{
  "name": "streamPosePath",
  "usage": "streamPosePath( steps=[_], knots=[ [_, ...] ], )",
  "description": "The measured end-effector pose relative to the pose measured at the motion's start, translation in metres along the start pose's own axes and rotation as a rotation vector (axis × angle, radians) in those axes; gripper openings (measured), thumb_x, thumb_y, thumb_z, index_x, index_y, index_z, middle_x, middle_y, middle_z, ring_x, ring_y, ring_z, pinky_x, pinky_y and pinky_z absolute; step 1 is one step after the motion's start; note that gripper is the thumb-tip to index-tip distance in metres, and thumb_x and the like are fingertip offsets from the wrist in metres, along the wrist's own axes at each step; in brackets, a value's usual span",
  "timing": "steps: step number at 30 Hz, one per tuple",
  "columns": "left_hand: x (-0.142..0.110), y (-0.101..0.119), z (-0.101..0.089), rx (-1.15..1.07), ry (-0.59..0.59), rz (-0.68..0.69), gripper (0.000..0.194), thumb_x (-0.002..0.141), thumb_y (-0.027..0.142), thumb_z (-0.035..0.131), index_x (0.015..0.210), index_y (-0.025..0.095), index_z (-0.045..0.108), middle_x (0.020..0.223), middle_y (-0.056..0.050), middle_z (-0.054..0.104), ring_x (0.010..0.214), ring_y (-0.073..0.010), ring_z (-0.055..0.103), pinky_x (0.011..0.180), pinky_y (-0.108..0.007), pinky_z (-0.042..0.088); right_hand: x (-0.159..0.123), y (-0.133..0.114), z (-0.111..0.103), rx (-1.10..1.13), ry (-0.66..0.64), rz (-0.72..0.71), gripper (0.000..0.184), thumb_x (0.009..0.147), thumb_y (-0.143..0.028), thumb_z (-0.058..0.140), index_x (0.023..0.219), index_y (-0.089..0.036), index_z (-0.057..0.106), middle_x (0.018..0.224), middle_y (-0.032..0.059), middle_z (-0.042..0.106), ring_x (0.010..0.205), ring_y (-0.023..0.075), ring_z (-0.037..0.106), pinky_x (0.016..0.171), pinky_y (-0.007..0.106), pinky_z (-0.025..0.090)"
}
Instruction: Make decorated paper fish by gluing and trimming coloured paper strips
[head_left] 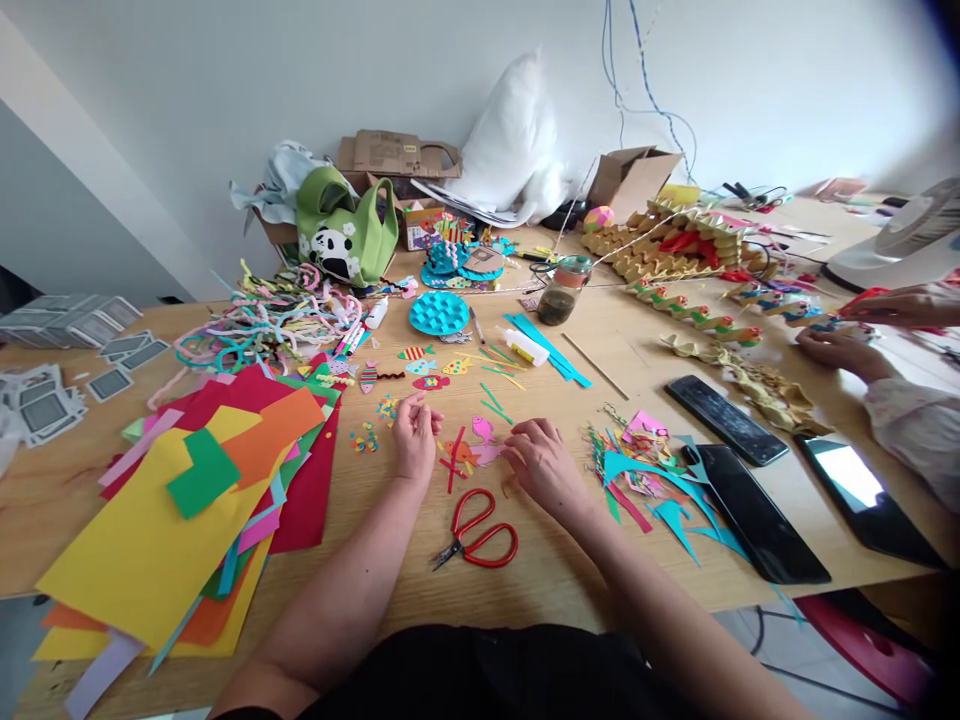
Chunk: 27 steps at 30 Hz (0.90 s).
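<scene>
My left hand is raised a little over the table, its fingers curled in and thumb close to them; anything between them is too small to make out. To the right, my right hand rests with bent, slightly parted fingers, its fingertips at the edge of a light pink paper fish. Between the hands lie a bright pink paper fish, an orange paper fish and red paper strips. Red-handled scissors lie nearer me. Small paper dots are left of my left hand.
Coloured paper sheets pile at left, below pipe cleaners. Finished paper fish, a glue bottle, a blue disc and a jar stand beyond. Scraps and phones lie right, near another person's hands.
</scene>
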<state>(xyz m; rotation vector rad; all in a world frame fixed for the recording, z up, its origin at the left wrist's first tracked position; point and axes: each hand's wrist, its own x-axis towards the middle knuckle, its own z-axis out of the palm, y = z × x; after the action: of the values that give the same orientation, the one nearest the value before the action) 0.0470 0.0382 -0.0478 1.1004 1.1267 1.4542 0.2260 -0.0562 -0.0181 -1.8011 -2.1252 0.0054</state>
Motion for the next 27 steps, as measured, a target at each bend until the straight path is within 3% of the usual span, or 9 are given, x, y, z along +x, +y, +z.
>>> streamPosePath(
  steps=[6, 12, 17, 22, 27],
  knots=[
    [0.0, 0.0, 0.0, 0.004, 0.023, 0.015, 0.026, 0.081, 0.032, 0.055, 0.101, 0.016, 0.056, 0.063, 0.002, 0.061, 0.048, -0.0081, 0.052, 0.048, -0.019, 0.043, 0.011, -0.011, 0.006, 0.013, 0.023, 0.008, 0.024, 0.092, -0.028, 0.049, 0.108, -0.02, 0.064, 0.098, 0.0109, 0.063, 0.094, 0.0239, 0.05, 0.08, 0.036, 0.042],
    [0.0, -0.001, -0.001, -0.009, 0.04, 0.01, 0.027, 0.083, 0.034, 0.054, 0.103, 0.016, 0.056, 0.063, 0.002, 0.061, 0.048, -0.008, 0.052, 0.048, -0.019, 0.043, 0.033, -0.011, 0.016, -0.1, -0.067, 0.054, 0.021, 0.091, -0.027, 0.051, 0.103, -0.02, 0.067, 0.094, 0.0129, 0.06, 0.095, 0.026, 0.048, 0.08, 0.036, 0.039],
    [0.001, -0.003, -0.002, -0.021, 0.037, 0.014, 0.028, 0.082, 0.033, 0.054, 0.104, 0.016, 0.056, 0.064, 0.001, 0.061, 0.049, -0.0082, 0.052, 0.048, -0.019, 0.043, 0.035, -0.012, 0.014, -0.118, -0.046, 0.069, 0.023, 0.089, -0.024, 0.053, 0.109, -0.02, 0.065, 0.101, 0.0131, 0.06, 0.096, 0.0267, 0.047, 0.079, 0.036, 0.038],
    [0.0, -0.005, -0.001, -0.029, 0.03, 0.01, 0.028, 0.082, 0.033, 0.053, 0.105, 0.017, 0.055, 0.064, 0.002, 0.06, 0.049, -0.0079, 0.052, 0.049, -0.019, 0.042, 0.036, -0.014, 0.016, -0.161, -0.116, 0.084, 0.018, 0.087, -0.033, 0.057, 0.092, -0.019, 0.068, 0.092, 0.0143, 0.06, 0.093, 0.028, 0.048, 0.075, 0.037, 0.037],
    [-0.001, -0.004, 0.002, -0.018, -0.006, -0.013, 0.03, 0.08, 0.032, 0.055, 0.105, 0.017, 0.056, 0.067, 0.001, 0.062, 0.05, -0.009, 0.054, 0.051, -0.021, 0.045, 0.051, -0.013, 0.023, -0.14, -0.09, 0.062, 0.022, 0.089, -0.021, 0.051, 0.104, -0.021, 0.067, 0.099, 0.0141, 0.06, 0.094, 0.028, 0.048, 0.076, 0.037, 0.037]
  ],
)
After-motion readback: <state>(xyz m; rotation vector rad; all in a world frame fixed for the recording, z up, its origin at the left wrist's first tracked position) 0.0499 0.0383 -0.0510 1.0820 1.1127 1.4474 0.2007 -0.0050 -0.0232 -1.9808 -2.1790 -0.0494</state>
